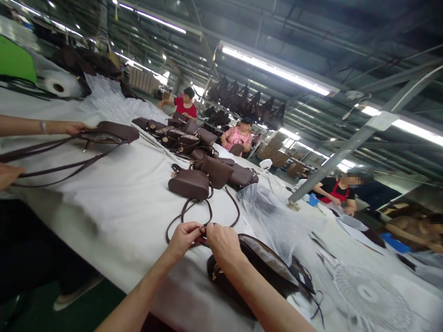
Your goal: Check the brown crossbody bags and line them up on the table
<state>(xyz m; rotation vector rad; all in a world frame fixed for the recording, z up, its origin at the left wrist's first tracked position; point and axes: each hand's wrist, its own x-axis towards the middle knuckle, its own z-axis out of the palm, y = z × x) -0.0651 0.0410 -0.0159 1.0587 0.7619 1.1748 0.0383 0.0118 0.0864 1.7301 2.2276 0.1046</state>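
My left hand point(186, 237) is closed in a pinch on a thin dark brown bag strap point(238, 205). My right hand point(223, 242) is closed on the same strap, right beside the left. The strap loops away from me over the cloth. A dark brown handbag point(272, 274) lies by my right wrist and forearm, its top gaping so that pale lining shows. A dark tag point(302, 275) is at its right end. Just beyond my hands stands a closed brown handbag point(190, 183) with a short handle.
White cloth point(138, 221) covers the long table. More brown bags point(185, 138) are piled further back. At left, another person's hands hold a brown bag point(116, 131). Clear plastic point(266, 212), a white fan point(372, 295) and a metal post point(332, 159) are to the right.
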